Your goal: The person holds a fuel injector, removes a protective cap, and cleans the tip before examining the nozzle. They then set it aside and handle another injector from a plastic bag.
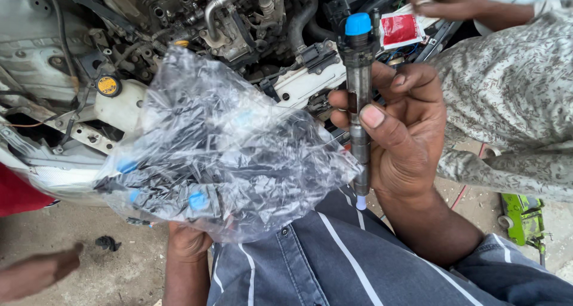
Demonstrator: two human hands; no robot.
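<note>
We hold the long grey metal injector with blue cap (359,97) upright, long axis vertical, cap uppermost, gripped closed in our right hand (406,133). Just beside it, our left hand (188,241) clutches from below the crumpled clear plastic bag of similar blue-capped parts (221,157), before the open engine bay (197,19).

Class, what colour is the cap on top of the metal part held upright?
Blue, clearest in the head view: the cap tops the metal part.

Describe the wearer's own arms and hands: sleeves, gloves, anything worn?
Both hands, left hand and right hand, are bare, with no gloves, rings or watch visible. The forearms are uncovered. The right sleeve, blue-grey cloth, ends near the elbow; the same fabric nearby shows white stripes.
</note>
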